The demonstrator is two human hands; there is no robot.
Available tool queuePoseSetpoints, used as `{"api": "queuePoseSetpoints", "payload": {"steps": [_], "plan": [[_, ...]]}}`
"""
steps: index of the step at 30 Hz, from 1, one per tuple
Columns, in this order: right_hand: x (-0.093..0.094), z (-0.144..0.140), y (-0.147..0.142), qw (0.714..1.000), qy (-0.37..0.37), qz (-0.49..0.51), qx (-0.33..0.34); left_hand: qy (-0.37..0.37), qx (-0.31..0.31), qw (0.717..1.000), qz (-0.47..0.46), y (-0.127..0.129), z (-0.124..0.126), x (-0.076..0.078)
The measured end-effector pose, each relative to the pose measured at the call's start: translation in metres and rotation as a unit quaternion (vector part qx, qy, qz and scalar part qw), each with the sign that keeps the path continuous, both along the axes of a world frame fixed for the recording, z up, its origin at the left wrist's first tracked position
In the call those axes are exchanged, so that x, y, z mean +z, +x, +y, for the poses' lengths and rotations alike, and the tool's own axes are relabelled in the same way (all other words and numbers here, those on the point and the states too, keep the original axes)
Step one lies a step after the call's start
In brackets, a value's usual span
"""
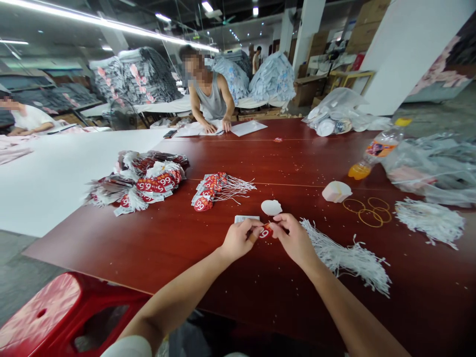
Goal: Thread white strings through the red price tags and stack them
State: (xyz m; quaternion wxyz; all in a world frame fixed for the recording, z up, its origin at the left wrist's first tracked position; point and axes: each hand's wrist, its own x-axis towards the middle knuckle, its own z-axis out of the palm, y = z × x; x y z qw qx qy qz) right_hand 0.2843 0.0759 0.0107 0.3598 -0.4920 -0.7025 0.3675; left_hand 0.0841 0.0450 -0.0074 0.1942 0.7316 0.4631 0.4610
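Observation:
Between my two hands is a small red hang tag (pixel 265 231) with white figures on it. My left hand (pixel 241 239) pinches its left edge, and my right hand (pixel 292 237) grips the right side with thumb and fingers. Just beyond my fingers lies a white scalloped paper tag (pixel 271 207). A small printed label (pixel 247 218) lies partly behind my left hand. To the right of my right hand spreads a bundle of white tag strings (pixel 345 255). Farther left, a row of red tags (pixel 208 191) lies fanned out with strings attached.
A large heap of strung tags (pixel 141 181) is at left. On the right are a stack of white tags (pixel 336 191), rubber bands (pixel 372 212), more strings (pixel 429 220), an orange drink bottle (pixel 379 148) and plastic bags (pixel 435 166). A co-worker (pixel 210 94) handles papers across the table. A red stool (pixel 44 312) stands lower left.

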Motion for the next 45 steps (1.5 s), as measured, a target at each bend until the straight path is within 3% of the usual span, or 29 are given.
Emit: {"api": "queuePoseSetpoints", "payload": {"steps": [3,5,8,10,15,20,25,28,32,36,42,45], "plan": [[0.007,0.005,0.008,0.996,-0.036,0.005,0.078,-0.001,-0.01,1.0,-0.011,-0.003,-0.001,-0.001],[0.011,0.008,0.012,0.991,-0.05,0.037,0.116,0.029,-0.041,0.998,0.034,-0.006,-0.003,0.002],[0.013,0.01,0.013,0.989,-0.078,0.054,0.11,0.072,-0.126,0.975,0.167,-0.015,-0.004,0.011],[0.008,0.01,0.011,0.994,-0.073,0.025,0.081,0.06,-0.152,0.958,0.237,-0.025,0.003,0.017],[-0.008,0.006,0.002,0.994,-0.04,-0.057,0.081,-0.007,-0.084,0.962,0.258,-0.045,0.043,0.017],[-0.009,0.001,0.0,0.993,-0.012,-0.059,0.1,-0.028,-0.075,0.96,0.267,-0.04,0.066,0.006],[-0.008,0.0,-0.001,0.993,-0.008,-0.058,0.098,0.017,0.062,0.957,0.283,-0.02,0.054,0.011],[-0.006,0.0,-0.001,0.996,0.032,-0.051,0.073,0.059,0.092,0.967,0.229,-0.011,0.037,0.018],[0.0,-0.003,-0.001,0.99,0.094,-0.082,0.06,0.041,0.065,0.986,0.15,-0.002,0.016,0.018],[0.001,-0.006,-0.001,0.986,0.114,-0.113,0.053,0.063,0.028,0.988,0.14,0.003,0.007,0.009],[0.005,0.001,0.003,0.994,0.041,-0.087,0.044,0.1,-0.031,0.99,0.097,-0.001,0.008,0.007],[0.019,0.002,0.013,0.994,-0.004,0.002,0.107,0.12,-0.039,0.983,0.135,-0.004,0.007,0.007]]}}
